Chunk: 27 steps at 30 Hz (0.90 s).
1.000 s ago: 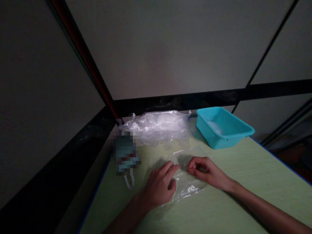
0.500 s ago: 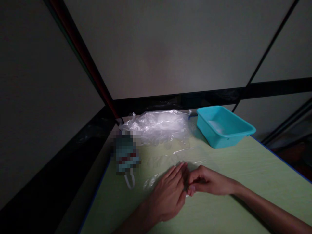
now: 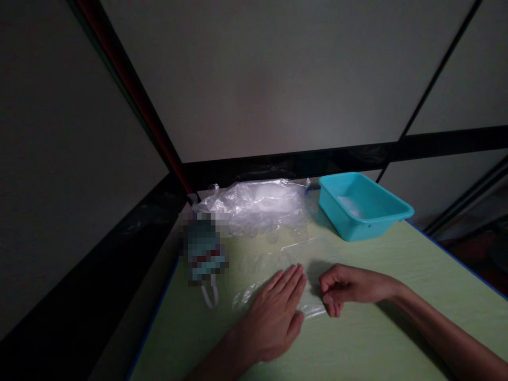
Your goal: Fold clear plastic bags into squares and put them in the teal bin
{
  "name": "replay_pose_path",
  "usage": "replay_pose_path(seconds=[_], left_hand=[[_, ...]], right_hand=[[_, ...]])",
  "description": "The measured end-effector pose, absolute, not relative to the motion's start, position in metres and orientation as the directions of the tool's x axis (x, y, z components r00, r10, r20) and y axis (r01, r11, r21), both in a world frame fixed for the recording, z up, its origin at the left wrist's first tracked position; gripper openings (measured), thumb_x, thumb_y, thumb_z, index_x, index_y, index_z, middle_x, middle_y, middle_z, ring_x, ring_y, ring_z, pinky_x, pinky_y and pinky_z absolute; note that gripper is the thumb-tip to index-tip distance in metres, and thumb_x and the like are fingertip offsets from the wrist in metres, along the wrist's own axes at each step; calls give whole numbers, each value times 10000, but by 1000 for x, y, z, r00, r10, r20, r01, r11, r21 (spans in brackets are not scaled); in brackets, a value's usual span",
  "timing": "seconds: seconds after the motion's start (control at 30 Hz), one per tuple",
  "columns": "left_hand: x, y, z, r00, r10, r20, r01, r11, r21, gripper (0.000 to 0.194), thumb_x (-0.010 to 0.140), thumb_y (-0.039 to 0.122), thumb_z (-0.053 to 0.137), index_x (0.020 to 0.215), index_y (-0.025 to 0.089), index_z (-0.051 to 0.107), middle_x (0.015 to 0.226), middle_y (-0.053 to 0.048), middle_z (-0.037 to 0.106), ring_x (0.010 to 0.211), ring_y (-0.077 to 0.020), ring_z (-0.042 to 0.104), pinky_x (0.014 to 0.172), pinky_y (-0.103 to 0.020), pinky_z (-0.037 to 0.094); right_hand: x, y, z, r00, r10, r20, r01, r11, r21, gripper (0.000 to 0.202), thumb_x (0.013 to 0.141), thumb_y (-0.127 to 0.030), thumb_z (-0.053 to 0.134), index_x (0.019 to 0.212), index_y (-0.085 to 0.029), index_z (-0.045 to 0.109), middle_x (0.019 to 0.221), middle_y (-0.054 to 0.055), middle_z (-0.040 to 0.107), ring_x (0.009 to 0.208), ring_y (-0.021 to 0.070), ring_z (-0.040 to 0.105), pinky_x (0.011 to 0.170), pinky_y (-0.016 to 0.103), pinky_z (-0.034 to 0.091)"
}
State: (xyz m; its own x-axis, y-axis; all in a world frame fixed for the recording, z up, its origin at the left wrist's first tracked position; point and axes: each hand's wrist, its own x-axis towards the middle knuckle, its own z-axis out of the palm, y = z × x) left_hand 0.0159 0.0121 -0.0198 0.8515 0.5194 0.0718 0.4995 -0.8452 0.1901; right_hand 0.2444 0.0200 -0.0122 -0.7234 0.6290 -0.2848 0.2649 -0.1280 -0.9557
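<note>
A thin clear plastic bag (image 3: pixel 313 301) lies flat on the pale green table (image 3: pixel 416 275). My left hand (image 3: pixel 275 312) rests palm down on it, fingers stretched out. To its right, my right hand (image 3: pixel 336 291) has its fingers curled and pressed together at the bag's right edge; what they pinch, if anything, is too small to make out. Behind the hands lies a crumpled heap of clear plastic (image 3: pixel 265 201).
A turquoise plastic basin (image 3: pixel 361 230) with something whitish inside stands at the back right. At the left edge is a blurred-out greenish item (image 3: pixel 206 254) with a white loop. A pale panelled wall (image 3: pixel 270 84) rises behind the table.
My right hand has moved right, away from my left hand's fingertips, and more of the clear bag shows between them. My left hand has stayed in place.
</note>
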Motion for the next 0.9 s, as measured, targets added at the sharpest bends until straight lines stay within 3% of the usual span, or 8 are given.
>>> replay_pose_path(seconds=[0.23, 0.4, 0.53, 0.67, 0.77, 0.9], left_hand=[[15, 12, -18, 855, 510, 95, 486, -851, 198, 558, 860, 251, 384, 1370, 141, 186, 1456, -57, 125, 1328, -179, 71, 1087, -343, 141], [16, 13, -16, 841, 523, 137, 500, -849, 173, 633, 784, 165, 441, 1366, 131, 197, 1448, -90, 154, 1322, -213, 120, 1071, -398, 195], [15, 19, -17, 711, 645, 281, 626, -762, 165, 510, 787, 139, 399, 1294, 101, 356, 1350, -131, 381, 1236, -233, 352, 1009, -410, 323], [11, 30, -20, 525, 763, 378, 765, -617, 182, 401, 767, 100, 373, 1142, 73, 514, 1051, -139, 629, 943, -223, 591, 861, -392, 463], [8, 36, -22, 488, 785, 382, 808, -572, 143, 381, 769, 100, 385, 1121, 79, 530, 973, -132, 658, 844, -220, 619, 798, -387, 491], [6, 37, -23, 475, 795, 376, 824, -552, 126, 385, 765, 96, 403, 1131, 81, 523, 1020, -132, 646, 881, -218, 613, 814, -375, 487]], right_hand=[[252, 20, -6, -693, 700, -172, 280, 42, -959, 329, 812, -427, 519, 648, -142, 525, 626, 33, 617, 571, 127, 591, 538, 259, 475], [252, 25, -2, -556, 826, 93, 318, 315, -894, 274, 895, -359, 407, 828, -147, 568, 897, 83, 607, 859, 169, 555, 786, 349, 430], [253, 27, -5, -591, 782, 199, 410, 504, -760, 237, 897, -295, 413, 938, -167, 608, 1033, 101, 586, 1098, 218, 444, 898, 392, 364], [256, 27, -7, -635, 740, 221, 459, 591, -663, 198, 876, -258, 464, 950, -176, 628, 974, 84, 633, 1136, 222, 428, 930, 394, 341], [257, 27, -5, -644, 727, 238, 485, 629, -608, 216, 887, -255, 441, 942, -167, 631, 1001, 92, 633, 1137, 214, 440, 914, 373, 368], [256, 26, -2, -678, 696, 236, 516, 679, -521, 241, 893, -252, 422, 884, -149, 640, 1037, 106, 624, 1142, 209, 446, 924, 365, 373]])
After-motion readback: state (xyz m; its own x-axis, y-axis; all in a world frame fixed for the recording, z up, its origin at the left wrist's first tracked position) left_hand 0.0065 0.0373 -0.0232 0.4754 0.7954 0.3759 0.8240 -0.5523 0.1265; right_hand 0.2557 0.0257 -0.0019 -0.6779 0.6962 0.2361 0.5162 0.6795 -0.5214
